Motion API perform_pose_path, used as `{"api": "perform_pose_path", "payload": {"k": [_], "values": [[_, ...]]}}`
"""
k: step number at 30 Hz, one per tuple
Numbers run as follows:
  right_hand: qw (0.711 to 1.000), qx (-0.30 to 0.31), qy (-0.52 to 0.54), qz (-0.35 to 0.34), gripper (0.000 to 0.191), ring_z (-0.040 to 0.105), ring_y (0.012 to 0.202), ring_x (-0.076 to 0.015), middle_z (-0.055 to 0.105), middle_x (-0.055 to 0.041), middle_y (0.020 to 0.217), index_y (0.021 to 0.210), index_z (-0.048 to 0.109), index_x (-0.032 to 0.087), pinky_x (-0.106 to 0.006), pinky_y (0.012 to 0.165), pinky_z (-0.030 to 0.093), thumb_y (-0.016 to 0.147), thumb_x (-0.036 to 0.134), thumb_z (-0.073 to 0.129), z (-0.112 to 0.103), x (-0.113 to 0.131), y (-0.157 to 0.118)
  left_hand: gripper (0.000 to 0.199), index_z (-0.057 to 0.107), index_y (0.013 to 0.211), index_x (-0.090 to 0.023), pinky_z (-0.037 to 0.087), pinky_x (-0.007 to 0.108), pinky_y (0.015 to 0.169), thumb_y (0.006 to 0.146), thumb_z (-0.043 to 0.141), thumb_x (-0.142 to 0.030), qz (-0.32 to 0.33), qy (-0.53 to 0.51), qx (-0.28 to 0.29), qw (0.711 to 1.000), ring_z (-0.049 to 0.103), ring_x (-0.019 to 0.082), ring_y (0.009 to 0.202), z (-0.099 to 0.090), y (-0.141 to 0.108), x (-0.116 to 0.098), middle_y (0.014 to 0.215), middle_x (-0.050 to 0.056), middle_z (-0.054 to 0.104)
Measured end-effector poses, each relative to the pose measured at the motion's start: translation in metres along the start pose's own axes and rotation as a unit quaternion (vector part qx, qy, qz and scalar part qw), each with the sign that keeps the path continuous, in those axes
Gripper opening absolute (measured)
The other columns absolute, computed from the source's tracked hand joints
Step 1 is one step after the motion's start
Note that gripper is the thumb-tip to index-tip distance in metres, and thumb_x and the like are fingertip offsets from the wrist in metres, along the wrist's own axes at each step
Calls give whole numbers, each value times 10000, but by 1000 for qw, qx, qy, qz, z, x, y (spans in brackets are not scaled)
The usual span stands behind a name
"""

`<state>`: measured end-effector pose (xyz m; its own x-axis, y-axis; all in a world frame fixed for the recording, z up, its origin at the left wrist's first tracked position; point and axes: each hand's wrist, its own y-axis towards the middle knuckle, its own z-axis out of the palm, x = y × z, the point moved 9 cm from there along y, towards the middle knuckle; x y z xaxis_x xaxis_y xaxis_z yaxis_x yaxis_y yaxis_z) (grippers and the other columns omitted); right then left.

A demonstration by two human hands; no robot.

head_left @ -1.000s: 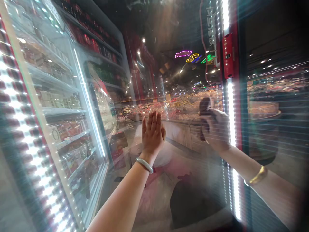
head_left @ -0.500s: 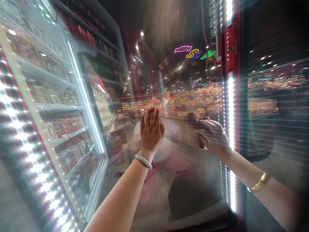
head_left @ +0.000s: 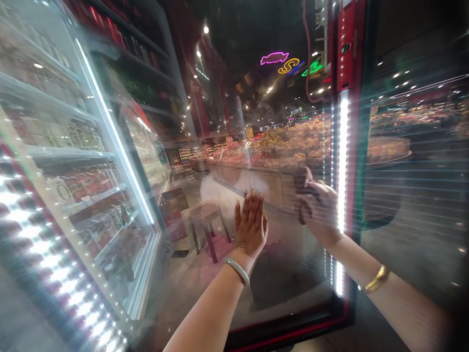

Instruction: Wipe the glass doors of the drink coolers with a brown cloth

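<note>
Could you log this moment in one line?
left hand: open, palm toward glass pane | right hand: holding dark cloth | gold bangle: on right forearm

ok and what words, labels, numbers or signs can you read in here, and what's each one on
"S": yellow neon sign
"0" or "O", cannot tell which: pale label by the lit shelves
Green neon sign: not clear enough to read
Pale lettering at the top of the glass: cut off, unreadable
Packages on the shelves: too blurred to read
</note>
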<state>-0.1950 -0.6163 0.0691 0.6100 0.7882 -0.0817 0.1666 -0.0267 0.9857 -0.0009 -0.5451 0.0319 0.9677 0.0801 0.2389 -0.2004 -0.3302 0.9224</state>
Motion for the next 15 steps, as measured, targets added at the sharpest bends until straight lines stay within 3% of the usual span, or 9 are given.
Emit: {"api": "perform_pose_path", "payload": {"k": [4, 7, 9, 12, 15], "values": [[999, 25, 12, -39, 206, 596, 1161, -243, 687, -35, 1187, 1003, 756, 322, -437, 1025, 529, 909, 183, 636, 7, 15, -17, 807, 81, 1722, -177, 24, 505, 1399, 1044, 514, -234, -7, -3, -5, 1000, 120, 220, 1674, 1, -3, -4, 1744, 109, 308], [998, -49, 3, 28, 219, 577, 1212, -278, 649, -85, 1263, 1051, 729, 274, -478, 1039, 517, 903, 159, 617, -2, 8, -22, 804, 88, 1722, -172, 7, 500, 1397, 1044, 516, -235, -10, -4, -10, 1000, 69, 211, 1677, 1, -3, -6, 1747, 107, 304], [997, -73, 0, 36, 258, 563, 1251, -287, 630, -98, 1308, 1095, 712, 263, -495, 1076, 499, 892, 131, 624, -2, 15, -26, 799, 92, 1722, -174, 13, 509, 1397, 1045, 513, -229, -15, -3, -11, 1000, 53, 210, 1678, 1, -3, -6, 1750, 104, 304], [999, -24, 23, -40, 334, 585, 1237, -234, 664, -23, 1285, 1128, 710, 333, -429, 1107, 500, 882, 116, 647, 10, 38, -30, 781, 113, 1720, -162, 16, 504, 1397, 1048, 506, -219, -16, 5, -15, 1000, 56, 210, 1679, 1, -4, -6, 1752, 112, 301], [998, -15, 34, -40, 463, 603, 1188, -242, 668, -37, 1264, 1290, 668, 347, -433, 1066, 521, 881, 139, 605, 13, 33, -31, 780, 123, 1720, -158, 15, 506, 1398, 1047, 511, -232, -16, 5, -10, 1000, 62, 212, 1680, 2, -5, -7, 1748, 109, 317]]}}
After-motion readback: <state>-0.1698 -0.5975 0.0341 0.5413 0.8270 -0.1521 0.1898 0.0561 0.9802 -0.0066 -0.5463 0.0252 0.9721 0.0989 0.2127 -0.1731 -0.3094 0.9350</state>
